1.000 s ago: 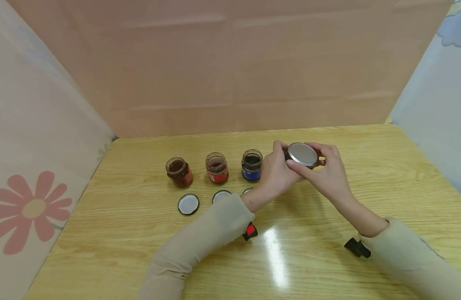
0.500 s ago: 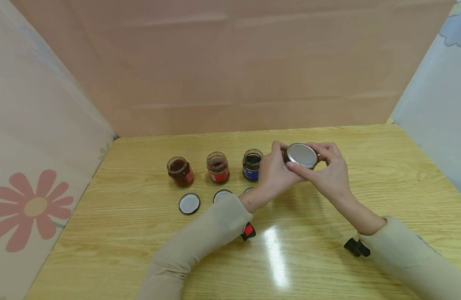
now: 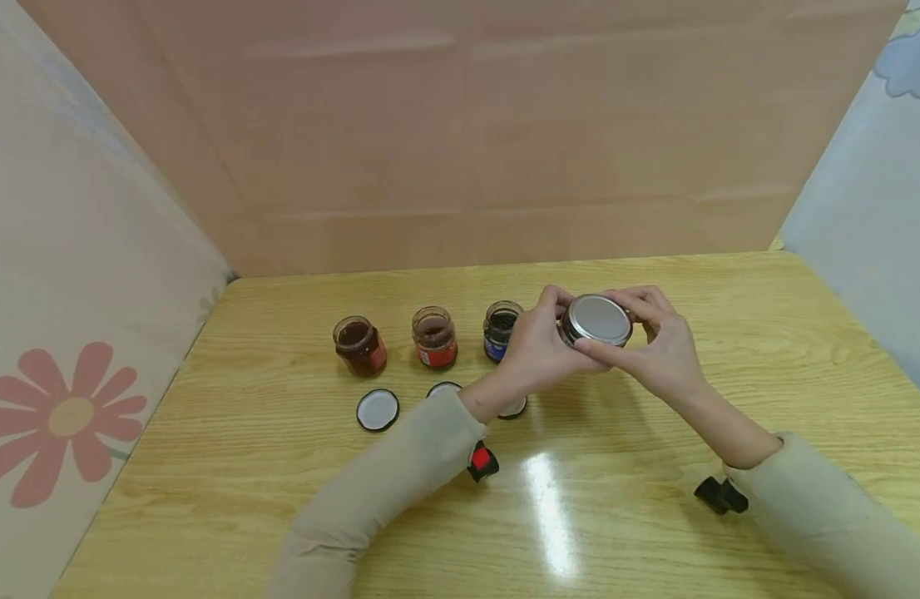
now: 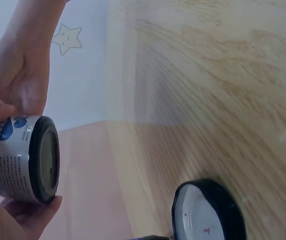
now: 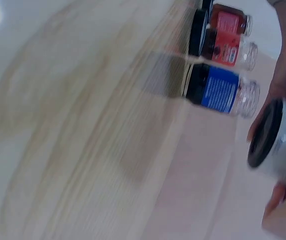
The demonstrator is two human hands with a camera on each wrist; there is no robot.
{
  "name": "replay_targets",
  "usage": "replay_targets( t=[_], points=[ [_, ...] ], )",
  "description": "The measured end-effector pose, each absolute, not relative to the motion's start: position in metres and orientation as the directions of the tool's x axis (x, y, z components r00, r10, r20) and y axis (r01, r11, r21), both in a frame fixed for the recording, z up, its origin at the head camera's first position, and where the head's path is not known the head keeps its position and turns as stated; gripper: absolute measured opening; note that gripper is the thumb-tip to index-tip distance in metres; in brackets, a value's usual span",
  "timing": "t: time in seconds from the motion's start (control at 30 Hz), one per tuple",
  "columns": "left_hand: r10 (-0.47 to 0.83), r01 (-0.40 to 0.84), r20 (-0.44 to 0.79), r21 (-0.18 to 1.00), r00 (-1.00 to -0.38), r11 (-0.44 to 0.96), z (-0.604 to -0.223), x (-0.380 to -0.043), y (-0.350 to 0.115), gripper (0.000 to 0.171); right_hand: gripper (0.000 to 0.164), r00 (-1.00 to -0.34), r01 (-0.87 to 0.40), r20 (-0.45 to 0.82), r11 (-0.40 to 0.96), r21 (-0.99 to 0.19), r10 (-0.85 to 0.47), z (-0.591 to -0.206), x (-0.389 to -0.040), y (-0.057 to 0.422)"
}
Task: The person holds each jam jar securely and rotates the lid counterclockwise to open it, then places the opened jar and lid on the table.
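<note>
A lidded jar (image 3: 599,321) is held up above the table at the right of the row of jars, its flat silver lid facing up in the head view. My left hand (image 3: 536,353) grips its body from the left. My right hand (image 3: 664,351) holds it from the right, thumb and fingers at the lid's edge. In the left wrist view the jar (image 4: 13,162) shows a white label with blue patches and a dark base. The blue-labelled open jar (image 3: 497,329) stands just behind my left hand, partly hidden by it.
Two more open jars with red labels, one at the left (image 3: 359,346) and one in the middle (image 3: 434,339), stand in the row. Lids lie before them: the left lid (image 3: 378,409), the middle lid (image 3: 443,388) and the right lid (image 3: 514,408), the latter two partly covered by my left arm.
Both hands have brought the jar slightly left and down in the head view. My left forearm has shifted left, so more of the right lid shows. The standing jars stay put.
</note>
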State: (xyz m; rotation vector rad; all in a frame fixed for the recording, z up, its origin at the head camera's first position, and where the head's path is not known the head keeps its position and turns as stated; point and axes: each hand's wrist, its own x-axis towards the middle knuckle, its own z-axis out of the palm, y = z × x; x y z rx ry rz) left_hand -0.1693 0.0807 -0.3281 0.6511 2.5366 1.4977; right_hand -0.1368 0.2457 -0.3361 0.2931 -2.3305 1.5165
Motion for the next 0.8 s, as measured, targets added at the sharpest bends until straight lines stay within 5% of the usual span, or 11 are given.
replay_targets(
  t=[0.33,0.8],
  points=[
    [0.637,0.286,0.023,0.906,-0.770,0.313,-0.329,-0.183,0.066,0.063,0.060,-0.817,-0.527,0.438,0.176,-0.832,-0.374,-0.338,-0.143,0.263],
    [0.857,0.173,-0.031,0.975,-0.515,0.139,-0.327,-0.191,0.056,0.066,0.068,-0.693,-0.537,0.412,0.042,-0.843,-0.592,-0.331,-0.145,0.273]
  ],
)
